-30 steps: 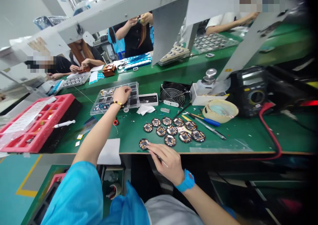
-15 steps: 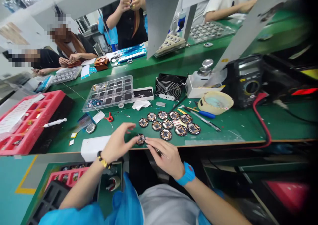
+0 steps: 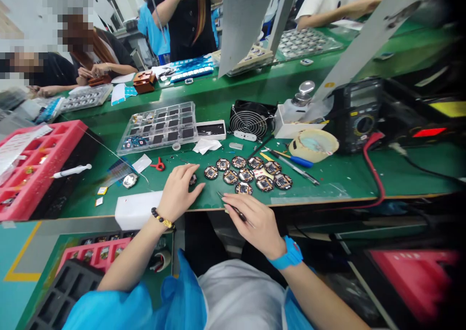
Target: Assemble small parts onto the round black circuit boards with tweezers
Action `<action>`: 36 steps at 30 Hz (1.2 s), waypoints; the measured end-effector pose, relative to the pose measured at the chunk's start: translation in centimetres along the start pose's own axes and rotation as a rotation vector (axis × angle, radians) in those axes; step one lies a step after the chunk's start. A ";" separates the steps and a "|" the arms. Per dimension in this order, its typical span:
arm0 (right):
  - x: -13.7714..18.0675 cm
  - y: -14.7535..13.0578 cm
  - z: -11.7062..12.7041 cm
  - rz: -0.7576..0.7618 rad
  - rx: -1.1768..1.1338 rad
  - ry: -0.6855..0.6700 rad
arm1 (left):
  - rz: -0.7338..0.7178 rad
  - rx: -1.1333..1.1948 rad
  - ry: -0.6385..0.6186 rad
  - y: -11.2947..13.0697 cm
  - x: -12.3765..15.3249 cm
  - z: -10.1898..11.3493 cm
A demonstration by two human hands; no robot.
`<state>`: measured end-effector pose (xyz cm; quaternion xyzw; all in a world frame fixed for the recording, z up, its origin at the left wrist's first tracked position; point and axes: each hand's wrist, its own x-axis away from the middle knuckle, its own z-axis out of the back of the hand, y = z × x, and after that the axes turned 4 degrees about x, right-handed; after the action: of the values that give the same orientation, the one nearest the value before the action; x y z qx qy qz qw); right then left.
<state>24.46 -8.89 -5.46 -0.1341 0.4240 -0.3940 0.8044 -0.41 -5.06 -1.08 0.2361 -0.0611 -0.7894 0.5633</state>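
Several round circuit boards [image 3: 247, 175] lie in a cluster on the green bench mat [image 3: 349, 179]. My left hand [image 3: 179, 190] rests on the mat left of the cluster, its fingers closed over one round board [image 3: 192, 179] that peeks out beside the fingertips. My right hand [image 3: 255, 223], with a blue wristband, hovers at the bench's front edge and pinches thin tweezers [image 3: 233, 207] whose tips point toward the boards. A clear compartment tray [image 3: 160, 128] of small dark parts stands behind my left hand.
A small black fan [image 3: 251, 120], a tape roll [image 3: 313, 145], a multimeter [image 3: 358, 116] with a red lead, pens, a red cutter [image 3: 158, 164], a white block [image 3: 135, 209] and a red tray [image 3: 32, 170] sit around. Other people work across the bench.
My left hand came back from the clear tray to the front edge, took the lone round board and moved it left onto the mat. My right hand drew back slightly with the tweezers.
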 end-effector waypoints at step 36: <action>-0.2 -0.6 1.7 -0.065 -0.086 0.025 | -0.075 0.072 0.077 3.7 2.3 -3.1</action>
<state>25.38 -9.37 -3.98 -0.1771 0.4461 -0.4029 0.7793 3.57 -7.94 -3.14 0.2884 -0.0592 -0.7976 0.5264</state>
